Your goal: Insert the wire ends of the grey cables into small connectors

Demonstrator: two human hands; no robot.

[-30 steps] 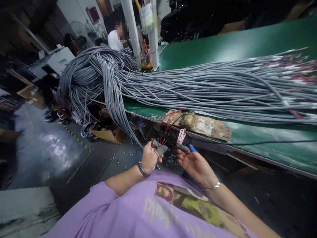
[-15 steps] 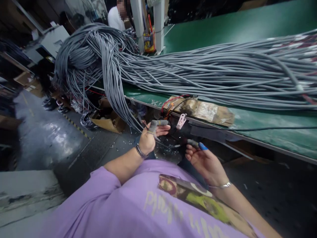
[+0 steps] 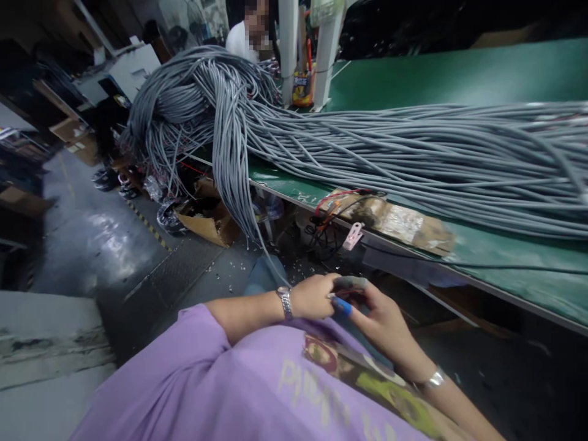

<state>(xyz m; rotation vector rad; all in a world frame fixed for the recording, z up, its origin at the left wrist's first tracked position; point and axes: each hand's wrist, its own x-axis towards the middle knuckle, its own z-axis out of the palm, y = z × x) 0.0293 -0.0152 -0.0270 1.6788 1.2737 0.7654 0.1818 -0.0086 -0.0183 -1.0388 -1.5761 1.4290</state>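
When working beside the green counter point(image 3: 441, 79), best stay just off its near edge and leave the big grey bundle point(image 3: 367, 150) undisturbed on top, with one hank point(image 3: 231, 147) hanging over the side. Mind the open carton point(image 3: 202, 229) on the floor point(image 3: 101, 245) near the foot of that hank. Leave alone, too, the cardboard point(image 3: 404, 223) along the counter's near edge.

For the cable point(image 3: 271, 260), follow a single line down from the hank to behind the left wrist, in front of the body. Probably best to allow some slack there, so as not to drag at the rest. Find the left grip point(image 3: 315, 296) closed, apparently around that cable, with fingers mostly hidden from this angle. Find the right grip point(image 3: 381, 318) up against it, with thumb and forefinger curled in towards the left knuckles. Cannot tell from here between a firm pinch and a loose ring. Worth using the left as a steady anchor and the right for fine work, with relaxed wrists.

Keep the knuckles clear of the pink clip point(image 3: 353, 236), just beyond, by the counter's edge. Smallest of all, look for thin reddish wires point(image 3: 353, 292) within the right forefinger's curl, too blurred to count. Probably wise to handle them gently, without sharp bends.
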